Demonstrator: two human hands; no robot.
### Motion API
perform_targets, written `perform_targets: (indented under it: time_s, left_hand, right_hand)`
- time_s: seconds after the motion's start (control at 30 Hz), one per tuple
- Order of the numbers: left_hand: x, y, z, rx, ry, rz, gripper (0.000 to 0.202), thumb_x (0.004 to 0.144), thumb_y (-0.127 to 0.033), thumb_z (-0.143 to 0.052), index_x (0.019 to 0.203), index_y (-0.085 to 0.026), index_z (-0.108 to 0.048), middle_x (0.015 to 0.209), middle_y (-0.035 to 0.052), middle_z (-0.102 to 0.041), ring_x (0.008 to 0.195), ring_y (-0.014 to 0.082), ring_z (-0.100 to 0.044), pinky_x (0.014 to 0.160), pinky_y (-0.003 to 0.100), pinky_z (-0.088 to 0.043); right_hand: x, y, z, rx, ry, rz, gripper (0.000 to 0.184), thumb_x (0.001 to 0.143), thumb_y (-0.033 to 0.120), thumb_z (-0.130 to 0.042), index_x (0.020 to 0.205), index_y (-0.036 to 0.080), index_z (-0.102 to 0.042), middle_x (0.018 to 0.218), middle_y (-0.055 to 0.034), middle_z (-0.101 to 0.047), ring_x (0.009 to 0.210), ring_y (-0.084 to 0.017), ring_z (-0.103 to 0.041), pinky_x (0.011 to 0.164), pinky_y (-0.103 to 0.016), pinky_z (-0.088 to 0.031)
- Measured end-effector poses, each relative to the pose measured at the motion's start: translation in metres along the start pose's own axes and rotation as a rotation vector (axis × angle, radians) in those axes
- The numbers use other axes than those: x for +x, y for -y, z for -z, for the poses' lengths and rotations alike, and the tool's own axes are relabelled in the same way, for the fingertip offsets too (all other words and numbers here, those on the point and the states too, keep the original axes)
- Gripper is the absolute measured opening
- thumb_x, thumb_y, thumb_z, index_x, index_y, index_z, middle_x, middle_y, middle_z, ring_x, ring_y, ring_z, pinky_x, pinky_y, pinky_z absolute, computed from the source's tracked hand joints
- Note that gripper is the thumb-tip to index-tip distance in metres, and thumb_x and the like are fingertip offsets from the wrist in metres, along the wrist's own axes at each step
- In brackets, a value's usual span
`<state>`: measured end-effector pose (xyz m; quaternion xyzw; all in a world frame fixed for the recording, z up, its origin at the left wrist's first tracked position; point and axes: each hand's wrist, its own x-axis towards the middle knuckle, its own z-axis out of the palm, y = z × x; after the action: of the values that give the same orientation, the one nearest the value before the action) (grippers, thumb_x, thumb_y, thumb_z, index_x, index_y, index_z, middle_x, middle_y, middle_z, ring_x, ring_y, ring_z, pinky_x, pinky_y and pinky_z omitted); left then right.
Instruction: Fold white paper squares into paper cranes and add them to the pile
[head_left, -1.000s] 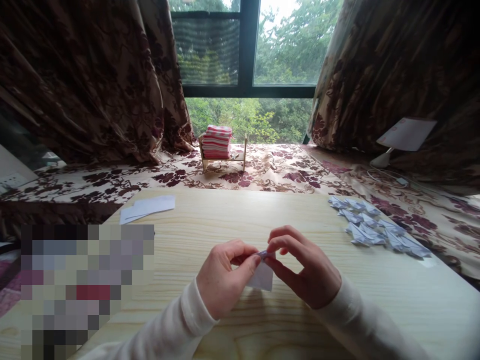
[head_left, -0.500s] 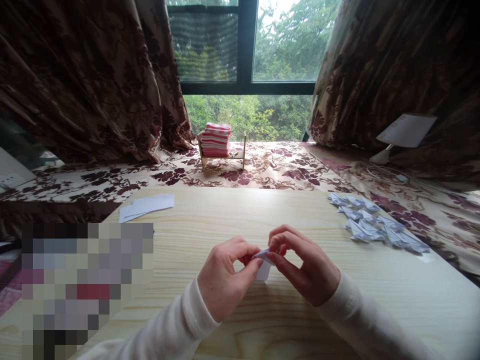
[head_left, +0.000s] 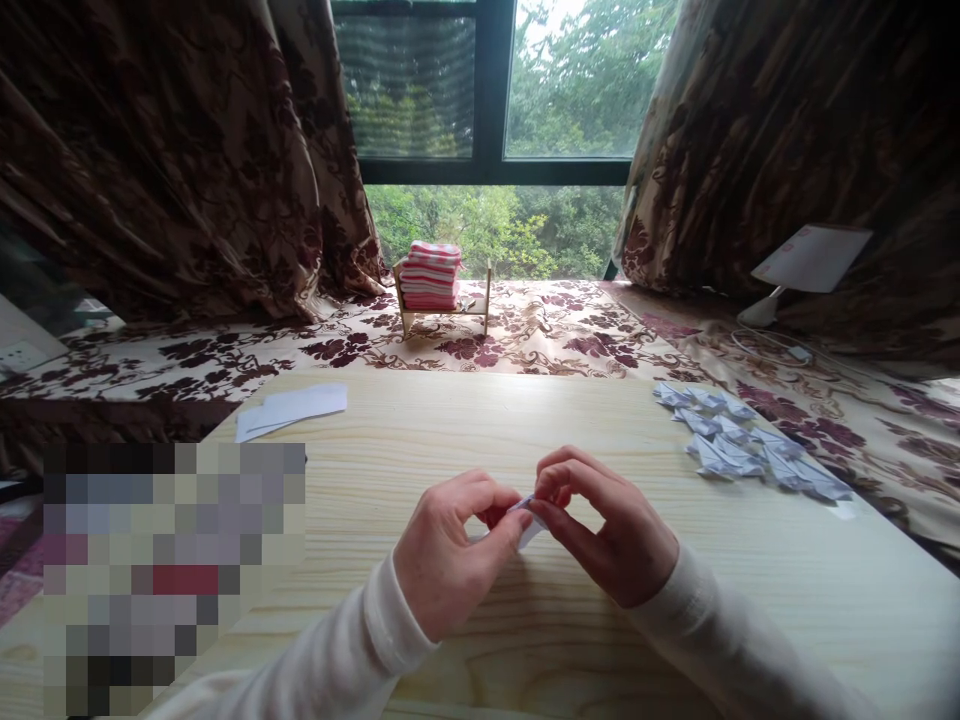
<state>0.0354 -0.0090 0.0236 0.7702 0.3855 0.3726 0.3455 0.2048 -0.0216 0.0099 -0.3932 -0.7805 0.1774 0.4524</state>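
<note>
Between my two hands, a small folded piece of white paper (head_left: 533, 533) is held just above the wooden table. My left hand (head_left: 457, 555) pinches its left side between thumb and fingers. On the other side, the thumb and fingertips of my right hand (head_left: 609, 530) grip its upper right edge. My fingers cover much of the paper, so its full shape is hidden. Several folded white paper pieces (head_left: 731, 440) lie in a cluster at the table's far right. Flat white paper strips (head_left: 306, 402) overlap near the far left corner.
The pale wooden table (head_left: 450, 420) meets a ledge with flowered cloth (head_left: 570, 320). On that ledge stand a small wooden rack (head_left: 448, 312) with pink striped folded cloths (head_left: 430, 277) and a white lamp (head_left: 810, 258). A blurred-out patch (head_left: 172, 570) covers the left side.
The paper between my fingers has tilted, and less of its lower part shows below them. Both hands keep their pinch in nearly the same place.
</note>
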Motion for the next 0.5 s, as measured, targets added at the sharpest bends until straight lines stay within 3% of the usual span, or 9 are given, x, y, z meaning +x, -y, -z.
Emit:
perform_targets:
  time_s: [0.23, 0.33, 0.5]
  left_hand:
    - [-0.0006, 0.0001, 0.0001, 0.002, -0.070, -0.058, 0.016, 0.080, -0.016, -0.053, 0.071, -0.015, -0.066, 0.066, 0.0028, -0.060, 0.063, 0.0124, -0.055, 0.061, 0.023, -0.043]
    - [-0.0013, -0.0012, 0.0011, 0.006, -0.078, -0.078, 0.014, 0.080, -0.015, -0.054, 0.071, -0.015, -0.065, 0.067, 0.0025, -0.059, 0.063, 0.0122, -0.055, 0.062, 0.023, -0.043]
    - [-0.0012, -0.0005, 0.0016, 0.000, -0.067, -0.065, 0.015, 0.080, -0.015, -0.053, 0.071, -0.015, -0.064, 0.066, 0.0015, -0.058, 0.063, 0.0119, -0.054, 0.061, 0.022, -0.042]
  right_hand:
    - [-0.0007, -0.0005, -0.0044, 0.083, -0.072, -0.136, 0.013, 0.078, 0.019, -0.058, 0.090, 0.018, -0.054, 0.076, -0.0017, -0.057, 0.067, -0.013, -0.055, 0.060, -0.027, -0.049]
    - [0.0007, 0.0000, -0.0051, 0.192, -0.048, -0.187, 0.005, 0.079, 0.022, -0.056, 0.079, 0.017, -0.056, 0.076, -0.0030, -0.057, 0.067, -0.013, -0.056, 0.058, -0.026, -0.049]
    - [0.0035, 0.0030, -0.0044, 0.278, -0.071, -0.230, 0.013, 0.080, 0.026, -0.057, 0.071, 0.017, -0.055, 0.070, -0.0016, -0.056, 0.063, -0.011, -0.054, 0.056, -0.024, -0.047]
